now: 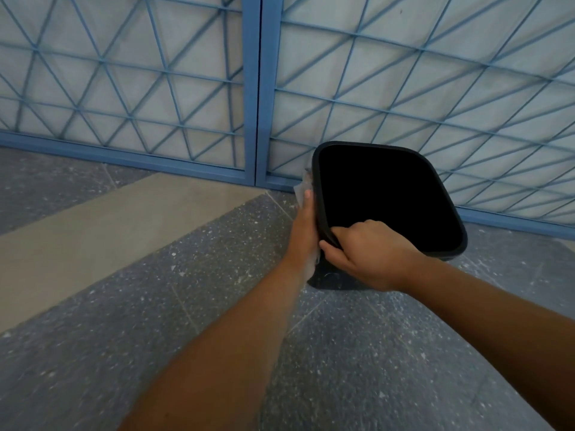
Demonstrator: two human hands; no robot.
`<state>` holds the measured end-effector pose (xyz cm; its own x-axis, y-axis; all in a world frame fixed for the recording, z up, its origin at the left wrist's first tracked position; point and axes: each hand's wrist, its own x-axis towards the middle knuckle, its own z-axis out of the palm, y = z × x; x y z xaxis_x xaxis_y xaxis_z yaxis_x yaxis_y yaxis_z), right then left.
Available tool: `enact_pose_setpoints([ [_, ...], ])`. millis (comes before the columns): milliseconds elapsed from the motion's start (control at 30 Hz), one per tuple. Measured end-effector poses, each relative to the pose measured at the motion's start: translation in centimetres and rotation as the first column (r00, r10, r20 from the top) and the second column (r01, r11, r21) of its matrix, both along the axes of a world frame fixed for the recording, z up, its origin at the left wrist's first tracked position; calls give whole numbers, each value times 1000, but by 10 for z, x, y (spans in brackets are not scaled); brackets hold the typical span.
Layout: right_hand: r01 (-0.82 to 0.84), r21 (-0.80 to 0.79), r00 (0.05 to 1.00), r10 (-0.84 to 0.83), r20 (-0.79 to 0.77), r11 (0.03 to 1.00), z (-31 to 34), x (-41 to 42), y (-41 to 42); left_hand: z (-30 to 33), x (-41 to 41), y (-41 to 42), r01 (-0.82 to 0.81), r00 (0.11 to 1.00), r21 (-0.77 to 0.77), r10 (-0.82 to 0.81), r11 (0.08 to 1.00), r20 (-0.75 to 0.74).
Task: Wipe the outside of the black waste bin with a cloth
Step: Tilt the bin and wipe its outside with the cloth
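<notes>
The black waste bin (448,194) stands on the floor in front of a blue gate, its open mouth facing up at me. My right hand (370,256) grips the near corner of its rim, fingers curled over the edge and thumb on the outside. My left hand (303,228) lies flat along the bin's left outer wall and presses a pale cloth (303,186) against it. Only a crumpled bit of the cloth shows past my fingertips and near my wrist; the rest is hidden under the hand.
A blue metal gate (258,88) with a lattice of thin bars and pale panels runs right behind the bin. The floor is speckled grey tile (342,353) with a tan strip (109,225) crossing on the left.
</notes>
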<state>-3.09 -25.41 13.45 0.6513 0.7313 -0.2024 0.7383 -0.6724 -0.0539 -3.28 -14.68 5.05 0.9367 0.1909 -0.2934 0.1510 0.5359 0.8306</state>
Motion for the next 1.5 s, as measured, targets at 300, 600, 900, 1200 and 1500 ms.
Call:
enact_pose_setpoints([
  [300, -48, -19, 999, 48, 24, 999, -2, 5, 1, -3, 10, 2, -73, 994, -49, 69, 996, -80],
  [600, -94, -39, 994, 96, 53, 995, -1, 6, 0, -25, 5, -5, -101, 979, 129, 121, 986, -163],
  [900, -79, -13, 996, 79, 36, 997, -1, 6, 0, 3, 15, 5, -124, 983, 14, 125, 992, -134],
  [1200, -90, -22, 995, 91, 38, 996, -1, 7, 0, 8, 14, 5, -125, 980, -52, 116, 991, -160],
  [1500, -90, -31, 995, 91, 40, 995, -2, 8, 0, 0, 7, 2, -101, 990, -64, 94, 993, -108],
])
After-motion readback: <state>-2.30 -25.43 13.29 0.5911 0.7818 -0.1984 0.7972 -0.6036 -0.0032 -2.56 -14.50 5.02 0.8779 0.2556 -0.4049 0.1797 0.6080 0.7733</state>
